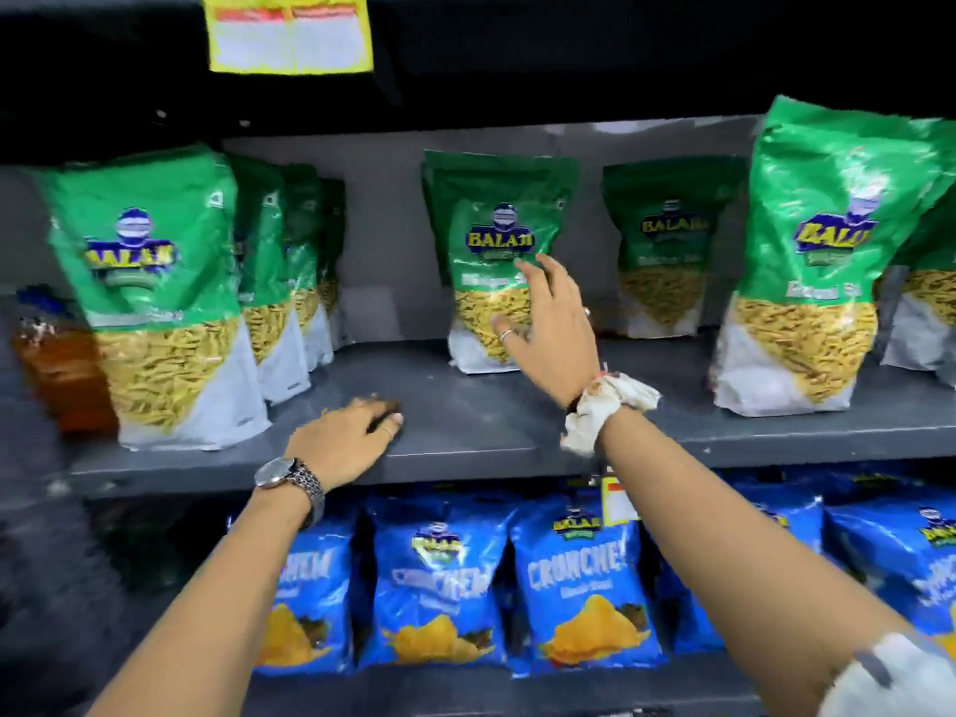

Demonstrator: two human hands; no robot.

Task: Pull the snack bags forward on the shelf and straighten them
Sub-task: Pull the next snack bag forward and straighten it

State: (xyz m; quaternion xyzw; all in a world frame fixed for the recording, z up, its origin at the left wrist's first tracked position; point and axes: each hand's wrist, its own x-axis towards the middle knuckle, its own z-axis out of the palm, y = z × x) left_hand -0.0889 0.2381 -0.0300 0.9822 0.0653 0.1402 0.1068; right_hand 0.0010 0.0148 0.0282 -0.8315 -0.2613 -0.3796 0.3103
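Note:
Green snack bags stand upright in rows on a grey shelf (465, 437). The left row's front bag (150, 297) and the right row's front bag (807, 271) stand near the shelf's front edge. The middle bag (491, 235) and the one beside it (667, 251) stand far back. My right hand (548, 323) reaches toward the middle bag with fingers spread, in front of its lower right part; whether it touches is unclear. My left hand (346, 442), with a wristwatch, rests palm down on the bare shelf board near the front edge and holds nothing.
Blue chip bags (439, 577) fill the shelf below. An orange pack (57, 375) sits at the far left behind the green bags. A yellow price tag (289, 33) hangs from the shelf above, and a small one (618, 501) hangs off the grey shelf's edge.

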